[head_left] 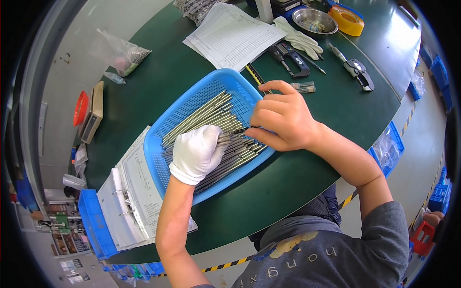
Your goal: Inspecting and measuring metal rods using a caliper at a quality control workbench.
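A blue perforated plastic basket (152,152) holds many slim metal rods (201,115), most lying side by side. Over its near part, my left hand (198,152), in a white glove, is closed round metal rods whose ends stick out to the right. My bare right hand (283,120) is at the basket's right rim, fingers curled and thumb bent inward. Its thumb and fingers pinch a thin dark piece (238,130) in line with the rod ends at the glove; its exact kind is too small to tell.
On the green table (288,177) are papers (235,38), a digital micrometer (289,60), another micrometer (354,68), a white glove (300,38), a metal bowl (314,21) and yellow tape (346,20). An open ring binder (126,204) lies left of the basket. A plastic bag (126,55) sits far left.
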Motion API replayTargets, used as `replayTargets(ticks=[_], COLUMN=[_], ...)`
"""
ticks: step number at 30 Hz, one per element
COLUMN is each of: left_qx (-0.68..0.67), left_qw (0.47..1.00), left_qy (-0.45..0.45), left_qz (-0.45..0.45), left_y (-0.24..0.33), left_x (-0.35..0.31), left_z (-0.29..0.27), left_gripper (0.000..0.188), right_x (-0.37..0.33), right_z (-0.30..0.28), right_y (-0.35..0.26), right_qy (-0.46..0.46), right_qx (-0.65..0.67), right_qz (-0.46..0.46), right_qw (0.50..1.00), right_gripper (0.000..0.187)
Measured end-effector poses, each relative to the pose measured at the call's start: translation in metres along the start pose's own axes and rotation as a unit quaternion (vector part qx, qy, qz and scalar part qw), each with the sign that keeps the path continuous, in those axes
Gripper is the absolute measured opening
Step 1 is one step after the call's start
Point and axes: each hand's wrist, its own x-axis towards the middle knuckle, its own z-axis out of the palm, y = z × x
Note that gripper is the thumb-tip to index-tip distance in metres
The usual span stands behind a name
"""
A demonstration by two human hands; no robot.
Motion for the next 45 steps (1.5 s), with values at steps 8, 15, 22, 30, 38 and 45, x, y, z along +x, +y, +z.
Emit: replayTargets(ticks=[8,15,22,30,38,45], left_qx=[0.014,0.020,0.025,-0.002,0.018,0.036], left_qw=[1.000,0.999,1.000,0.999,0.994,0.977], left_qy=[-0.010,-0.011,-0.013,0.046,0.074,0.115], left_qz=[-0.007,-0.035,-0.006,-0.008,-0.084,-0.178], left_y=[0.001,0.000,0.003,-0.005,0.005,0.001], left_x=[-0.004,-0.008,0.009,-0.009,0.005,-0.002], left_z=[-0.001,0.000,0.008,0.014,0.026,0.024], left_gripper=[0.025,0.024,0.023,0.012,0.019,0.024], right_x=[0.000,-0.002,-0.008,-0.004,-0.016,0.025], right_z=[0.000,0.007,-0.009,0.012,-0.012,0.006], right_y=[-0.002,-0.005,0.008,-0.003,0.016,0.014], right_qy=[-0.005,0.002,-0.119,-0.097,-0.202,-0.160], right_qx=[0.015,0.021,0.023,0.020,-0.038,0.020], right_qz=[0.002,0.009,0.045,0.066,0.170,0.164], right_qw=[1.000,1.000,0.992,0.993,0.964,0.973], right_gripper=[0.021,0.018,0.019,0.013,0.015,0.005])
